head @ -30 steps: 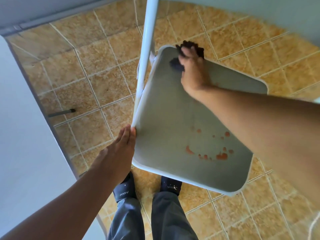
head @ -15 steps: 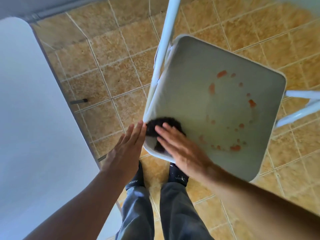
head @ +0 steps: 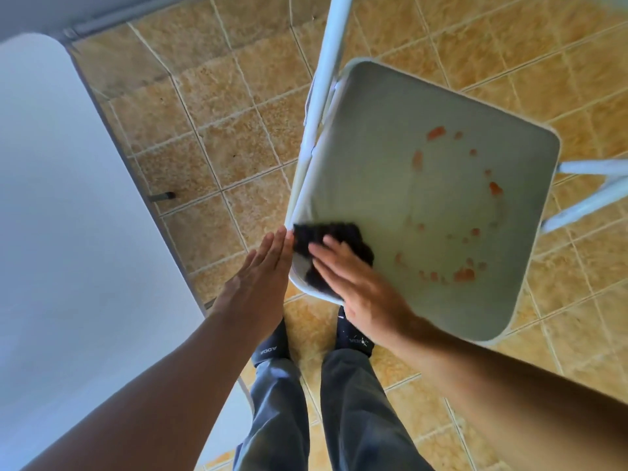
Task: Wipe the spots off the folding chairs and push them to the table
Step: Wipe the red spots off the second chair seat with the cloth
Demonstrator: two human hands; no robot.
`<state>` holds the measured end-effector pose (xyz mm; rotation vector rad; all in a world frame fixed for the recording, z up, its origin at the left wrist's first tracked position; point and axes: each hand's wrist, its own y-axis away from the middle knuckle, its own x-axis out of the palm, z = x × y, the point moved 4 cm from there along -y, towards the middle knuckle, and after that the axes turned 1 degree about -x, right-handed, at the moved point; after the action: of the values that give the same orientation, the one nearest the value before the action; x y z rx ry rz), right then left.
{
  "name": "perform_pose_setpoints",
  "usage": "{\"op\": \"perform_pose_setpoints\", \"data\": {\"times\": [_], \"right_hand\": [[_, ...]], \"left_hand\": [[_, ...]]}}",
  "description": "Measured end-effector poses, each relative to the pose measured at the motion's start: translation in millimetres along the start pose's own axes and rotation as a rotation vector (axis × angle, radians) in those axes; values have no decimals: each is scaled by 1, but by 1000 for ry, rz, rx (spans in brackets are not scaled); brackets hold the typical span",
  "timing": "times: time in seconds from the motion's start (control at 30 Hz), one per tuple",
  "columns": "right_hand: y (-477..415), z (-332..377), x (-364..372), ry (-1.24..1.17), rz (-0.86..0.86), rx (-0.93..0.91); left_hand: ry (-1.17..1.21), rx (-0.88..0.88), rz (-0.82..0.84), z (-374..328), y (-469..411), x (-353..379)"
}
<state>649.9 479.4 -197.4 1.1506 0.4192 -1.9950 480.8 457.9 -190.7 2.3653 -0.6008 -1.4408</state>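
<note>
You are in the wiping step: your right hand [head: 360, 287] presses flat, fingers spread, on the dark crumpled cloth [head: 326, 246] at the near left corner of the pale grey square seat of the white-framed folding chair [head: 424, 185]. Your left hand [head: 261, 273] lies open, its grip apart, fingertips touching the seat's edge to steady it. The orange-red spots [head: 464, 274] are unwiped, ringed across the seat's middle and right. Next, sweep the cloth rightward over them. The white surface [head: 68, 198] stands at your left. Since half a second ago, the cloth has spread slightly toward the corner.
</note>
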Motion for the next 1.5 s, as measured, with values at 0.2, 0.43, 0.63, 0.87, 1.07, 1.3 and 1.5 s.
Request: {"op": "perform_pose_setpoints", "data": {"times": [0.2, 0.43, 0.63, 0.87, 1.07, 1.3, 1.5], "right_hand": [[33, -37, -32, 89, 172, -241], [-62, -163, -110, 214, 11, 150], [-87, -155, -99, 114, -215, 411], [69, -34, -26, -85, 69, 101], [86, -69, -49, -36, 103, -173], [-58, -202, -131, 194, -69, 165], [-105, -206, -138, 155, -154, 466]], "left_hand": [[-56, 33, -48, -15, -12, -1], [-88, 148, -114, -45, -41, -4], [-135, 155, -104, -65, -61, -4], [-185, 53, 59, -78, -80, -7], [-269, -12, 131, -80, -85, -9], [-274, -60, 181, -81, -88, -8], [-177, -84, 162, -76, -88, -7]]}}
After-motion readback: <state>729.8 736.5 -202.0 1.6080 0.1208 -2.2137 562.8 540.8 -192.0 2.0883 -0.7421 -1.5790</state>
